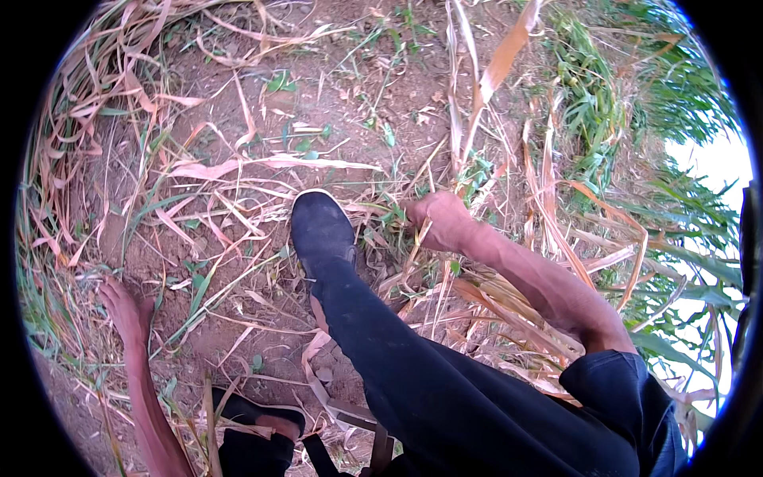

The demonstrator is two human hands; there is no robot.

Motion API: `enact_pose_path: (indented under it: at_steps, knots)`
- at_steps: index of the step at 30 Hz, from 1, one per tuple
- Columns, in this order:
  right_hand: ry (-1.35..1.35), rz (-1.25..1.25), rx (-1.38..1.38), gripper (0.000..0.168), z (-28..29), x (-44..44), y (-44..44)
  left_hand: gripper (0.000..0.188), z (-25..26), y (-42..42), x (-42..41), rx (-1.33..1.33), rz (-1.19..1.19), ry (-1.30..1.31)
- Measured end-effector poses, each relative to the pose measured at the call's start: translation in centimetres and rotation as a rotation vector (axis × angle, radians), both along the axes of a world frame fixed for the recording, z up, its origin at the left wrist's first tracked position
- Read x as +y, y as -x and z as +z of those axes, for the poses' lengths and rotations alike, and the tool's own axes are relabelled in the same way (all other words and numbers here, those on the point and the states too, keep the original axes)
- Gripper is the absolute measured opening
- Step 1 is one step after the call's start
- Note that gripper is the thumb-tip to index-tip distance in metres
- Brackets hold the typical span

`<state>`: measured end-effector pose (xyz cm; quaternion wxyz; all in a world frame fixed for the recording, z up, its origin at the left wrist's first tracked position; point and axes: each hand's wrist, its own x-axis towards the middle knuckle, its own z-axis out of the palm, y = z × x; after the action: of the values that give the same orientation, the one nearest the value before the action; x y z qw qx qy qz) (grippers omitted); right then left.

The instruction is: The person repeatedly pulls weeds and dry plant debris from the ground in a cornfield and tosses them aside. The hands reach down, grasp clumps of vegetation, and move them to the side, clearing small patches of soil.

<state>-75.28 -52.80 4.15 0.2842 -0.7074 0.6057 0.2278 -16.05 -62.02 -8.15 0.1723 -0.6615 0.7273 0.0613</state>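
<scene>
My right hand (440, 222) is closed in a fist low over the ground, just right of my forward shoe. A dry stalk (424, 231) passes through or against it, and green weeds (390, 219) lie by the knuckles. The fingertips are hidden from me. At the left, my left hand (126, 313) reaches down beside grass and dry leaves (65, 262). Its thumb stands apart from the fingers, and nothing shows in it. Between the hands is a dark shoe (322, 223) on soil covered with dry leaf blades.
My other shoe (256, 411) is lower left, near a narrow brown frame (357, 414) partly hidden by my trouser leg. Tall dry stalks (471, 77) lie ahead of my right hand. Cut green plants (587, 101) and leafy crop plants (685, 77) line the right side.
</scene>
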Motion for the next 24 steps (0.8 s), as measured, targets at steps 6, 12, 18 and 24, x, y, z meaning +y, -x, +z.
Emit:
enact_pose_path:
  at_steps: [6,12,18,24]
  knots:
    - [-0.239,-0.067,0.171,0.017,6.3,1.0,1.5,0.098,-0.1,-1.2,0.5,0.083,-0.031,0.014]
    - [-0.388,0.035,0.508,0.025,13.0,6.0,7.9,0.087,6.2,-0.2,2.3,0.124,0.007,-0.185]
    - [-0.034,-0.145,0.861,0.020,21.5,4.1,21.4,0.050,15.1,2.3,5.7,0.129,0.119,-0.531]
    - [0.504,-0.239,0.915,0.016,29.6,2.6,30.7,0.047,20.8,1.0,8.8,0.009,-0.051,-0.730]
